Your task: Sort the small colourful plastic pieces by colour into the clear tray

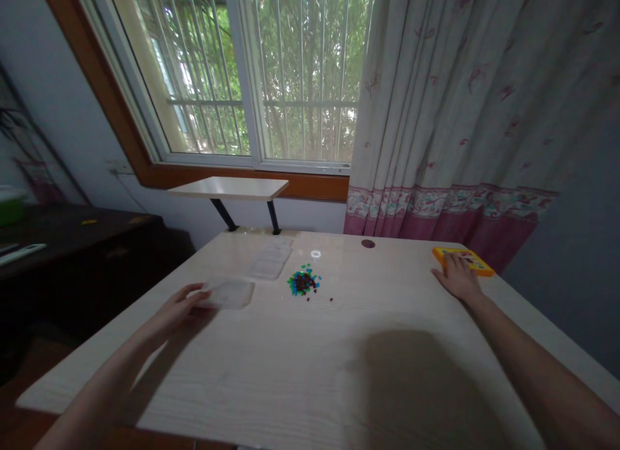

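My left hand [186, 301] grips the left end of a clear plastic container [230, 294], thumb on top and fingers below. Just behind it on the table lies another clear plastic piece [269, 261], flat and rectangular. To the right is a small pile of blue, green and dark brown bits [303, 282], with a few strays around it. At the far right my right hand [458, 277] lies flat with spread fingers on a yellow-orange box [477, 263] with a printed top.
The pale wooden table [271, 366] has a round brown cable hole [368, 243] near its back edge. A raised shelf [232, 188] on black legs stands at the back left. Behind are a barred window and a curtain [436, 146]. A dark desk [82, 243] stands at left.
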`<act>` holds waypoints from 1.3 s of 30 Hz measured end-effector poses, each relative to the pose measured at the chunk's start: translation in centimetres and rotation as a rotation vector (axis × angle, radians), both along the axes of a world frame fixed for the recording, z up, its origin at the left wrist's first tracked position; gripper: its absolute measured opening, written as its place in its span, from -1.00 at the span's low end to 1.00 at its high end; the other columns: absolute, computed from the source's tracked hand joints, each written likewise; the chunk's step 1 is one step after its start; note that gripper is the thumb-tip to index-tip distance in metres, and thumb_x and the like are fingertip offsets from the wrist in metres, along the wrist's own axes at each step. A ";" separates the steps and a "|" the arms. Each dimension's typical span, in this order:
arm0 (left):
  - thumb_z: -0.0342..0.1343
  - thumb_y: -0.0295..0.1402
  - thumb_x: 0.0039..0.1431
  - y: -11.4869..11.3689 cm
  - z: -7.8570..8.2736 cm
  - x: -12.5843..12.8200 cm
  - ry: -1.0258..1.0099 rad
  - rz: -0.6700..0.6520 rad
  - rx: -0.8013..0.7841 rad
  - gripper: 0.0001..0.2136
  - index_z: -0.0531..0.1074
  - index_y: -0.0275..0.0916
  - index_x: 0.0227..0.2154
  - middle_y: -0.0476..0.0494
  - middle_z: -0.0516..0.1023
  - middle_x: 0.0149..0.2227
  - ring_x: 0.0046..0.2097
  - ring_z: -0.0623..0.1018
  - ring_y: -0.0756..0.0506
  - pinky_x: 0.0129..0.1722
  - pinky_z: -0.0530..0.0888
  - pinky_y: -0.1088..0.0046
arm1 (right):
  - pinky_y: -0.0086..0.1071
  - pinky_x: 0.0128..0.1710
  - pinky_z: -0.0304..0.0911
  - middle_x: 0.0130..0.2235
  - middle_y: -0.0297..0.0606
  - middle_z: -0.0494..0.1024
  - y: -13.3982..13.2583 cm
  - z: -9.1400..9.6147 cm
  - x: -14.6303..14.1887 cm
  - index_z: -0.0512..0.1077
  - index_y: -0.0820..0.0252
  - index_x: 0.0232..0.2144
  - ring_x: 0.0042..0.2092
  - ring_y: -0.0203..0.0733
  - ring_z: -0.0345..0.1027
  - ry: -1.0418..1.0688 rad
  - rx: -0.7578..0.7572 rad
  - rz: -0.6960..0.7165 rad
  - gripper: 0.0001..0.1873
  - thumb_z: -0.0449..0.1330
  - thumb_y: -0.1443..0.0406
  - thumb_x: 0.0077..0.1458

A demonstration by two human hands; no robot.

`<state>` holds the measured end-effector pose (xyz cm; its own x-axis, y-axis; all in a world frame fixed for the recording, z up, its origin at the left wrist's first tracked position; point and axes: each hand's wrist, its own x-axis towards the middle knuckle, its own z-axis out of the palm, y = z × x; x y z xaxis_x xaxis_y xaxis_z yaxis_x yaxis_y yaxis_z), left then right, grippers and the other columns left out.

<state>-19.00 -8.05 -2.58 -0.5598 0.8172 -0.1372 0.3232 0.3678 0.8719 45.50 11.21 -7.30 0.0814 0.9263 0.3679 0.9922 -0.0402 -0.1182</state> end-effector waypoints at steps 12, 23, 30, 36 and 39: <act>0.02 0.02 -0.18 2.4 -0.7 1.2 0.448 -0.304 -0.019 -0.47 0.42 -0.27 -0.21 -0.14 0.54 -0.41 -0.36 0.52 -0.17 -0.38 0.41 0.43 | 0.15 -0.02 -0.01 0.12 0.09 0.20 0.5 -0.6 3.0 0.11 0.28 0.15 0.11 0.19 0.05 -0.144 -0.049 -0.039 -0.30 -0.16 -0.03 0.08; -0.08 0.00 -0.05 3.4 -0.6 1.9 0.568 -0.318 -0.073 -0.49 0.40 -0.28 -0.15 -0.16 0.56 -0.35 -0.34 0.52 -0.17 -0.36 0.37 0.43 | -0.14 0.03 0.08 0.04 -0.07 0.30 -2.9 1.5 -6.1 0.16 0.14 0.13 0.05 0.00 0.15 -0.107 -0.002 0.546 -0.43 0.00 0.14 0.07; -0.10 -0.02 -0.03 3.1 -0.2 2.5 0.625 -0.302 -0.095 -0.52 0.41 -0.28 -0.19 -0.16 0.55 -0.38 -0.34 0.53 -0.18 -0.34 0.38 0.42 | -0.15 0.04 0.05 0.01 -0.11 0.33 -5.6 4.3 -12.1 0.23 0.09 0.08 0.03 -0.04 0.16 -0.059 -0.136 0.850 -0.48 0.07 0.24 0.02; -0.22 -0.03 0.05 3.2 1.0 3.4 0.683 -0.233 -0.025 -0.49 0.41 -0.34 -0.21 -0.25 0.54 -0.31 -0.27 0.52 -0.19 -0.29 0.40 0.37 | -0.12 0.09 -0.03 0.14 0.01 0.15 -2.8 6.2 -13.7 0.12 0.27 0.13 0.14 0.14 0.00 -0.105 -0.432 0.786 -0.08 0.28 0.19 -0.33; -0.25 -0.05 0.08 3.6 2.1 4.3 0.728 -0.176 0.082 -0.49 0.42 -0.37 -0.24 -0.28 0.52 -0.28 -0.26 0.51 -0.18 -0.26 0.40 0.37 | -0.12 0.13 -0.09 0.19 0.07 0.04 -0.8 6.0 -14.3 -0.07 0.34 0.20 0.18 0.16 -0.06 -0.118 -0.552 0.763 0.14 0.32 0.18 -0.44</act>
